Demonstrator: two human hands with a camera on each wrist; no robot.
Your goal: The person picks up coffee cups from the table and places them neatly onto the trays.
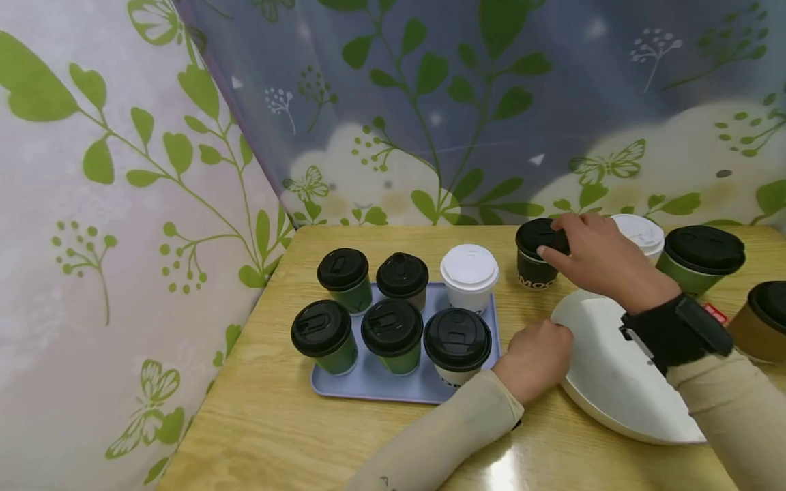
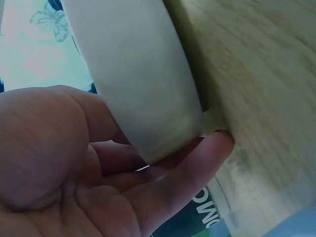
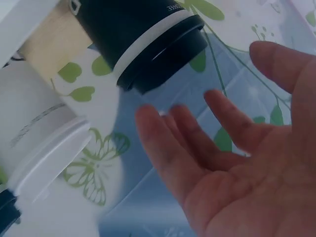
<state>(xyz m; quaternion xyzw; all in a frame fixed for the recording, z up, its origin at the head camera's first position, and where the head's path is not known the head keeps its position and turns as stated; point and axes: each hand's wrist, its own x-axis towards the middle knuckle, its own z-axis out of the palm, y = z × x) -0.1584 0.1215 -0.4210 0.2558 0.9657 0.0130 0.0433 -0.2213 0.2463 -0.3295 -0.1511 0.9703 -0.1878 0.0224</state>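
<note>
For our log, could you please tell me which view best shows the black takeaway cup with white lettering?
The head view: the black takeaway cup appears from lid to base, the right grip hiding only part. The right wrist view shows lid and wall without base; the left wrist view, just a lettered patch.

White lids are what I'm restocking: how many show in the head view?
2. One white lid tops the back-right cup on the tray; another white lid shows just beyond the right hand. More could be hidden behind it.
</note>
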